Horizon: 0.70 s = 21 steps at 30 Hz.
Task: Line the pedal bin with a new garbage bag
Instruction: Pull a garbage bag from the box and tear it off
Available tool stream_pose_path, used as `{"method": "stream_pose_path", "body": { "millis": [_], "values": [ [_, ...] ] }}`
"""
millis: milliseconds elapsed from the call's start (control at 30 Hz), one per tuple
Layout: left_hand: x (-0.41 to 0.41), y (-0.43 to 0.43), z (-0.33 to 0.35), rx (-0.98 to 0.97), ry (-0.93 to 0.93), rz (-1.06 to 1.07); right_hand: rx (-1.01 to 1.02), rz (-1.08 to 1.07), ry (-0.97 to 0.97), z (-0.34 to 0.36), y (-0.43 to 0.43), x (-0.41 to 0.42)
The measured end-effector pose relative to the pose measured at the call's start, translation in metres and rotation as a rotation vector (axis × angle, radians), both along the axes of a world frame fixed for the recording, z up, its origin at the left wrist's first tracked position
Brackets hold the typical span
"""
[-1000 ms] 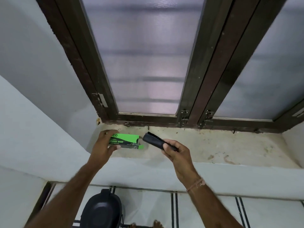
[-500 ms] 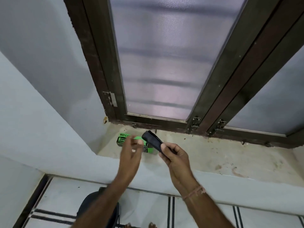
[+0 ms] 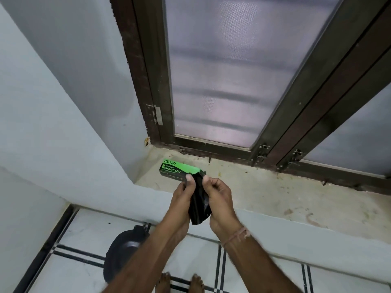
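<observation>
A folded black garbage bag (image 3: 198, 205) hangs between both hands, above the edge of the window sill. My left hand (image 3: 182, 197) pinches its top left edge, and my right hand (image 3: 220, 197) grips the right side. The green and black box of garbage bags (image 3: 176, 169) lies on the sill just behind my hands, near the left corner. The black pedal bin (image 3: 123, 253) stands on the floor below my left forearm with its lid down, partly hidden by the arm.
The stained stone window sill (image 3: 275, 193) runs to the right below a dark wooden window frame (image 3: 296, 111) with frosted panes. A pale wall (image 3: 53, 123) closes the left side. White floor tiles with black lines (image 3: 211, 263) and my bare toes (image 3: 179, 282) lie below.
My left hand left the box on the sill and came onto the bag with my right hand. The bag now hangs down between both hands. The camera tilted down and right.
</observation>
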State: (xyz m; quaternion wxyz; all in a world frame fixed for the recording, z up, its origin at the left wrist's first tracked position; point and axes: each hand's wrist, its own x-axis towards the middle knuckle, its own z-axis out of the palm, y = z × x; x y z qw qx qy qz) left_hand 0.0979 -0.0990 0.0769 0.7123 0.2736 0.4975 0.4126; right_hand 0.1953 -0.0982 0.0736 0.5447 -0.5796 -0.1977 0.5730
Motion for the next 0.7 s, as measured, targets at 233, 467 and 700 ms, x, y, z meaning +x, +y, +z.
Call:
{"method": "stream_pose_path", "body": {
  "millis": [233, 467, 700],
  "values": [
    [-0.006, 0.000, 0.002, -0.086, -0.062, -0.001, -0.119, -0.148, 0.042, 0.005, 0.012, 0.006],
    [-0.010, -0.007, 0.007, -0.032, -0.084, 0.005, 0.075, 0.139, -0.044, 0.024, -0.007, 0.014],
    [-0.029, -0.015, 0.004, 0.001, -0.040, 0.037, 0.100, 0.239, -0.513, 0.001, -0.015, 0.016]
  ]
}}
